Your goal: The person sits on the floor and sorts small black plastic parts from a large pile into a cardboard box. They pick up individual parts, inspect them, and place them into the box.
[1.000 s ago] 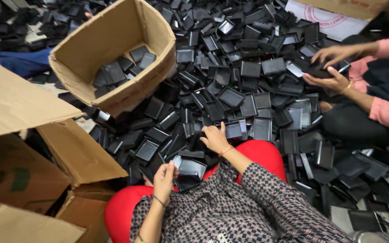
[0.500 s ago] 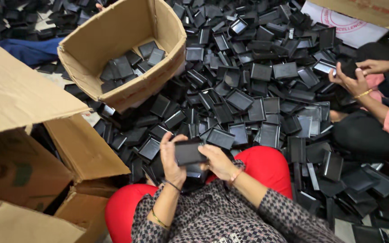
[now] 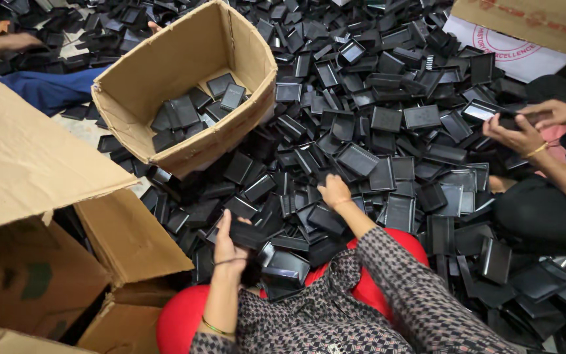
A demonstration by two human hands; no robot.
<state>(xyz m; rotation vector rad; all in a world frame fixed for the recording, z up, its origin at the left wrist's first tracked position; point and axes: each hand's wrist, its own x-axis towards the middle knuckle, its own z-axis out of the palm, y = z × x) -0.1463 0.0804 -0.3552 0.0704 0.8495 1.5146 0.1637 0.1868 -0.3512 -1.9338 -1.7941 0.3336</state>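
Two hands are now apart — half a second ago both met on one black tray over the lap. The left hand [image 3: 229, 244] keeps a black rectangular tray [image 3: 249, 234] pinched at its near edge, fingers closed on it, held just above the red-clad knees. The right hand [image 3: 334, 192] has let go and moved forward into the heap of black trays [image 3: 388, 131] on the floor; its fingers are curled down among the pieces, and whether they already grip one cannot be told from this view. The change indicates that the two-handed check on the held piece is over and the right hand is on its way to a further piece, while the first piece remains in the left hand — not yet put anywhere. An open cardboard box [image 3: 247, 59] stands tilted to the upper left, well apart from both hands, with a shallow layer of the same trays in its bottom. A flattened carton flap [image 3: 27, 157] lies to the left. At the right edge another person's hands [image 3: 519, 128] handle a tray of their own; a blue sleeve [image 3: 47, 88] shows at the far left.
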